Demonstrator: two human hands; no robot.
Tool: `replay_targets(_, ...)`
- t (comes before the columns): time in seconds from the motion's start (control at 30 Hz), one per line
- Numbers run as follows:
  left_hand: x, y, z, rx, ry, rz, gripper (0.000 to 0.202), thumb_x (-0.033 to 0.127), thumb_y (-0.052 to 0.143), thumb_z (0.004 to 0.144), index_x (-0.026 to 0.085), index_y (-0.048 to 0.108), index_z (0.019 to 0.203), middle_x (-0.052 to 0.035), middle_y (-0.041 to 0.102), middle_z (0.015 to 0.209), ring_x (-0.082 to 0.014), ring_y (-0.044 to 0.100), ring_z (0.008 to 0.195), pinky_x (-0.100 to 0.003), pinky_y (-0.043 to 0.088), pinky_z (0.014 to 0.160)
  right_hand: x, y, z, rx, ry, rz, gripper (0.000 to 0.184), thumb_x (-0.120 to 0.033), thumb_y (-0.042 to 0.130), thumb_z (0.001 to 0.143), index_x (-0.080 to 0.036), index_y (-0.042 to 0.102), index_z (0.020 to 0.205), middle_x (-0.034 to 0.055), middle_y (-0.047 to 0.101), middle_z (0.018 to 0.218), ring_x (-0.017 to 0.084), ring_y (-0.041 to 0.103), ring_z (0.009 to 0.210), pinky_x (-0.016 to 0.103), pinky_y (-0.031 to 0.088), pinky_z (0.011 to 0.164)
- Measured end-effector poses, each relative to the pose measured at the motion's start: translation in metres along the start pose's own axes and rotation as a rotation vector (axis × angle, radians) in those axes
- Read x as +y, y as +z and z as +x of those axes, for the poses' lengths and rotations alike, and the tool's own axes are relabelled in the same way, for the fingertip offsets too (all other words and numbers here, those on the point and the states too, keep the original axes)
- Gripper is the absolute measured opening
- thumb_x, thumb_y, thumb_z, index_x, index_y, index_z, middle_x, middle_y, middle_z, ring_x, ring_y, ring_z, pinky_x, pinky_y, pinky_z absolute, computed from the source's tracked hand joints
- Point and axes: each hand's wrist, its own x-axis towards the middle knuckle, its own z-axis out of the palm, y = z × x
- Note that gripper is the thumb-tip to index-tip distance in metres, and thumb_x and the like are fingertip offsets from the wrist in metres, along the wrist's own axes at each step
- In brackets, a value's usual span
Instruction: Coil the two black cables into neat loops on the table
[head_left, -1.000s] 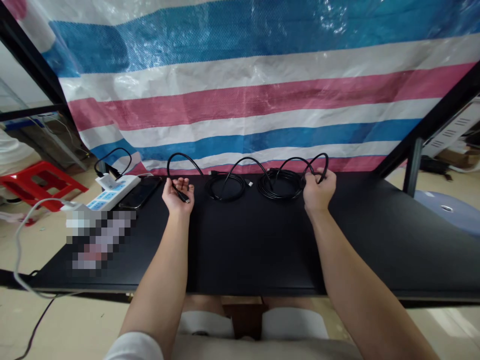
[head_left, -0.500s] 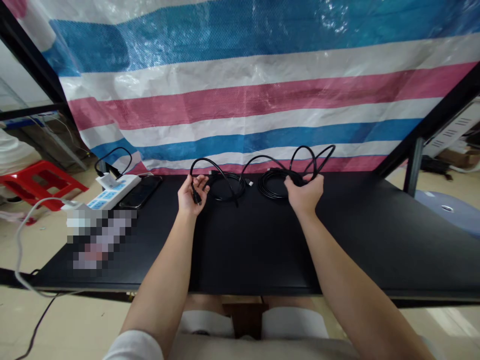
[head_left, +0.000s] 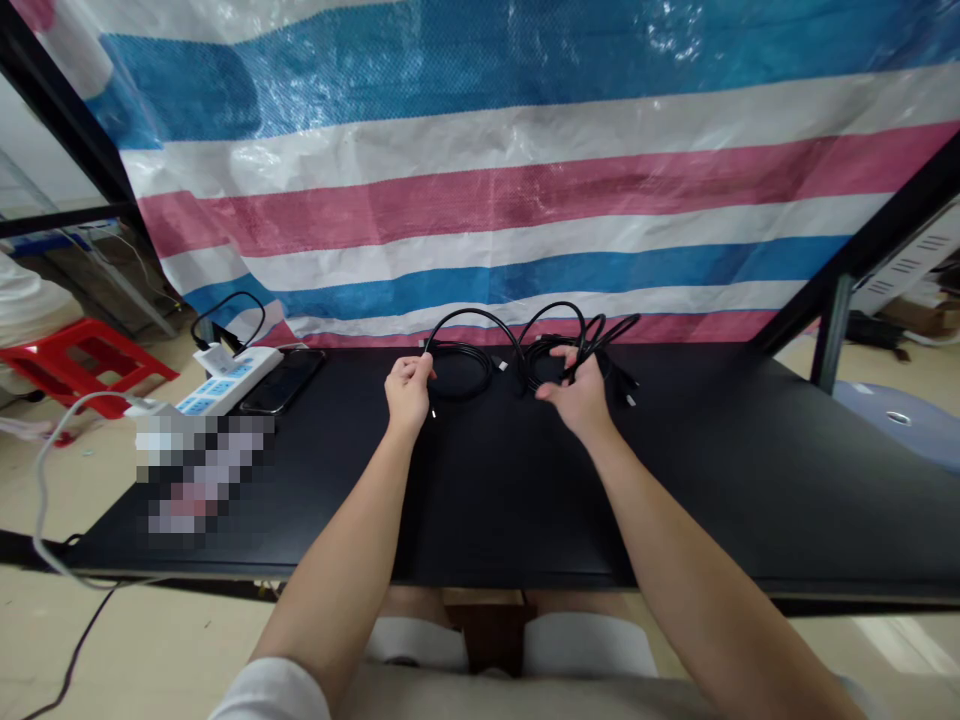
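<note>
My left hand point(head_left: 409, 392) pinches a black cable point(head_left: 472, 312) close to one end, and a small plug tip pokes out below its fingers. That cable arches over to my right hand point(head_left: 579, 398), which has loops of it gathered in its fingers, the thumb pointing left. A plug end point(head_left: 628, 399) hangs out on the right side of this hand. Between the hands a coiled black cable point(head_left: 461, 396) lies on the table, with a light metal connector point(head_left: 500, 365) at its edge. Another black coil lies behind my right hand, partly hidden by it.
On the black table point(head_left: 510, 500), a white power strip point(head_left: 225, 388) with plugged-in chargers and a dark phone point(head_left: 283, 382) lie at the left. A striped plastic sheet point(head_left: 487, 220) hangs along the back. A red stool point(head_left: 90, 360) stands on the floor beyond the left edge.
My left hand has moved right and turned, its fingers closing over the cable end. My right hand has come left and lower with the loops, and a plug end now shows beside it.
</note>
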Motion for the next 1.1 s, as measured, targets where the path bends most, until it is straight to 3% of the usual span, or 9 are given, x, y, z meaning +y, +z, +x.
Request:
replay_targets(0.07,-0.001,0.000,-0.001,0.001,0.020,0.013,0.039,0.017,0.071,0.074,0.019,0.056,0.038,0.0005,0.053,0.062,-0.0126,0.053,0.063,-0.025,0.040,0.066,-0.004,0.005,-0.008,0.023,-0.092,-0.182,0.072,-0.055,0.087,0.027,-0.023,0.047,0.077,0.0012,0.054,0.083,0.024,0.055,0.085,0.044,0.048,0.082)
replay_targets(0.13,-0.002,0.000,0.000,0.010,0.027,0.008,0.040,0.017,0.071,0.074,0.019,0.054,0.038,0.0004,0.052,0.062,-0.0128,0.052,0.063,-0.025,0.040,0.066,-0.008,0.010,-0.012,0.080,-0.118,-0.287,0.067,-0.050,0.087,0.030,-0.023,0.047,0.078,0.0021,0.054,0.083,0.027,0.055,0.089,0.049,0.045,0.089)
replay_targets(0.3,-0.007,-0.004,0.006,0.048,0.061,-0.026,0.039,0.019,0.069,0.074,0.020,0.053,0.038,-0.0004,0.053,0.065,-0.0145,0.054,0.069,-0.025,0.042,0.073,-0.008,0.011,-0.005,0.156,0.134,0.052,0.040,-0.047,0.072,0.061,-0.025,0.038,0.062,-0.0044,0.049,0.055,0.016,0.053,0.057,0.034,0.048,0.061)
replay_targets(0.47,-0.010,-0.003,0.002,-0.316,0.040,-0.009,0.030,0.026,0.071,0.067,0.022,0.059,0.040,-0.0061,0.067,0.091,-0.0252,0.058,0.097,-0.036,0.041,0.091,-0.015,0.003,0.000,-0.145,0.383,0.576,0.057,-0.061,0.072,0.062,-0.025,0.029,0.054,-0.0113,0.023,0.038,0.009,0.031,0.035,0.022,0.027,0.035)
replay_targets(0.67,-0.006,0.008,-0.015,-0.635,0.103,0.053,0.023,0.028,0.078,0.058,0.024,0.061,0.042,-0.0044,0.071,0.107,-0.0340,0.049,0.122,-0.046,0.031,0.107,-0.029,-0.003,-0.012,-0.515,0.393,0.775,0.068,-0.066,0.062,0.069,-0.022,0.016,0.046,-0.0079,0.013,0.034,0.010,0.026,0.036,0.023,0.030,0.037)
replay_targets(0.77,-0.005,0.014,-0.019,-0.615,-0.001,-0.111,0.035,0.037,0.074,0.065,0.021,0.054,0.042,-0.0076,0.072,0.090,-0.0310,0.059,0.110,-0.041,0.042,0.097,-0.032,-0.005,-0.013,-0.608,0.353,0.781,0.071,-0.063,0.067,0.065,-0.021,0.013,0.043,-0.0077,0.012,0.032,0.009,0.022,0.035,0.022,0.027,0.037)
replay_targets(0.9,0.001,0.017,-0.022,-0.454,-0.271,-0.378,0.038,0.047,0.082,0.057,0.020,0.059,0.069,-0.0027,0.069,0.082,-0.0189,0.066,0.073,-0.033,0.051,0.071,-0.036,-0.002,-0.015,-0.661,0.341,0.747,0.075,-0.065,0.069,0.061,-0.021,0.014,0.038,-0.0069,0.015,0.030,0.008,0.024,0.034,0.023,0.026,0.037)
replay_targets(1.0,0.010,0.017,-0.025,-0.539,-0.403,-0.414,0.054,0.042,0.089,0.047,0.020,0.059,0.087,0.0019,0.066,0.070,-0.0141,0.062,0.058,-0.026,0.047,0.057,-0.034,0.006,-0.016,-0.579,0.343,0.624,0.070,-0.067,0.071,0.059,-0.022,0.022,0.036,-0.0053,0.027,0.034,0.009,0.036,0.037,0.025,0.032,0.040)
replay_targets(1.1,0.013,0.019,-0.027,-0.582,-0.362,-0.332,0.049,0.034,0.089,0.044,0.016,0.060,0.079,0.0087,0.051,0.049,-0.0079,0.051,0.045,-0.022,0.041,0.050,-0.026,0.014,-0.016,-0.396,0.283,0.375,0.058,-0.063,0.075,0.057,-0.022,0.038,0.040,-0.0042,0.041,0.039,0.011,0.046,0.042,0.028,0.042,0.047)
